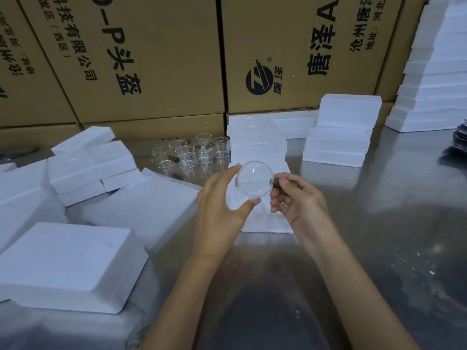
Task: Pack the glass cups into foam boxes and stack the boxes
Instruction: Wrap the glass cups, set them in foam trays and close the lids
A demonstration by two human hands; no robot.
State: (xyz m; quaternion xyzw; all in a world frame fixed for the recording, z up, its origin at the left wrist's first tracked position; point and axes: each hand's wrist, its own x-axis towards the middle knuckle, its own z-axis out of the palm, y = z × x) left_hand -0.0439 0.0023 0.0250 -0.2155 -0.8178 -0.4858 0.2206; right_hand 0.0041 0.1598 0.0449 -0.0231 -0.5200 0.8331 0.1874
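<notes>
A round clear glass cup [254, 179] is held up in the middle of the view, its circular face turned toward me. My left hand [222, 205] grips it between a fingertip on the top rim and the thumb on the bottom rim. My right hand [295, 198] is at the cup's right edge with curled fingers; whether it holds the cup is unclear. Directly beneath the cup lies a white foam box [265, 221]. Behind it stand several glass cups with brown handles [194, 154] on the steel table.
Loose foam boxes and lids lie at the left [68, 263] [93, 168]. Foam stacks stand at centre back [255, 137], right of centre [341, 132] and far right [434, 72]. Brown cartons [151, 59] wall the back. The steel table [379, 248] stretches right; dark packets [458, 145] lie at its edge.
</notes>
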